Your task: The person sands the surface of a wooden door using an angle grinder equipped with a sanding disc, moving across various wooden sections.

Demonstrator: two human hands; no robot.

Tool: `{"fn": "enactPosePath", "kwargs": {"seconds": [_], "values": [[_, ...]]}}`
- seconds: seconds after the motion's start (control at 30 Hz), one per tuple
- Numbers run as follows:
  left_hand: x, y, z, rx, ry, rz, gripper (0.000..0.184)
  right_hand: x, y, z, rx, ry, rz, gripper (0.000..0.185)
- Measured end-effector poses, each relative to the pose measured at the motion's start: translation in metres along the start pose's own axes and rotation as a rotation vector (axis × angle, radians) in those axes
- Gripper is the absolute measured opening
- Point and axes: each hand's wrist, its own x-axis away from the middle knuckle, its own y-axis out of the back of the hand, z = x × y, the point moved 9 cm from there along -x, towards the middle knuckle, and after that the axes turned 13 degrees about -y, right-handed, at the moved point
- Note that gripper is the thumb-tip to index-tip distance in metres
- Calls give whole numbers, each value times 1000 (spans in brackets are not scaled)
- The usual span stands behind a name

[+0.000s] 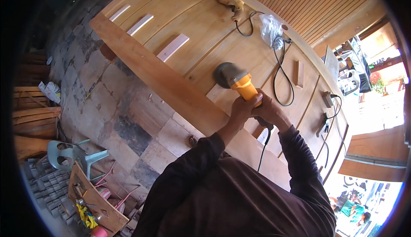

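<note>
Orange power tool (pixel 245 86) with a dark round head sits clamped between both hands, the head just beyond them on the far side and slightly to their left, over the wood. Left hand (pixel 242 109) and right hand (pixel 270 109) are together, fingers wrapped around the tool's body, one close against the other.

Beneath and beyond the hands stretches a large wooden panel (pixel 205 28) made of grooved boards, its near-left edge running past the left hand. A slatted wooden surface (pixel 310 5) stands well beyond the hands, to the right. Far to the left of the hands, on the floor, is a pale green plastic chair (pixel 78 153). A yellow drill (pixel 230 1) lies on the panel, well beyond the hands. Clear plastic bag (pixel 269 28) rests beyond the right hand, with a black cord beside it. Pale wood strips (pixel 173 47) lie beyond the left hand, spaced apart. A short wooden block (pixel 299 74) lies beyond the right hand and to its right.
</note>
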Motion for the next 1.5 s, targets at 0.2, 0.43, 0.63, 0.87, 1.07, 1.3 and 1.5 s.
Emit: {"fn": "enactPosePath", "kwargs": {"seconds": [0.2, 0.43, 0.63, 0.87, 1.07, 1.3, 1.5], "values": [[-18, -12, 7, 9, 33, 48, 52, -18, 13, -26, -123, -10, -15, 66], [-19, -25, 14, -17, 87, 70, 50, -10, 23, -34, -189, -63, -36, 63], [-2, -19, 24, -125, 8, 9, 51, 15, 16, -24, -85, -102, -20, 63], [29, 1, 16, -43, 23, -56, 54, 30, -5, -9, 71, -16, -42, 66], [50, 9, 21, -38, 48, -90, 51, 43, -15, -7, 133, -47, -19, 70], [17, 1, 10, -93, 48, -39, 50, 19, 1, -6, 79, -17, -32, 72], [-13, -10, 5, -6, 29, 39, 50, -4, 10, -5, -105, 15, -6, 66]]}}
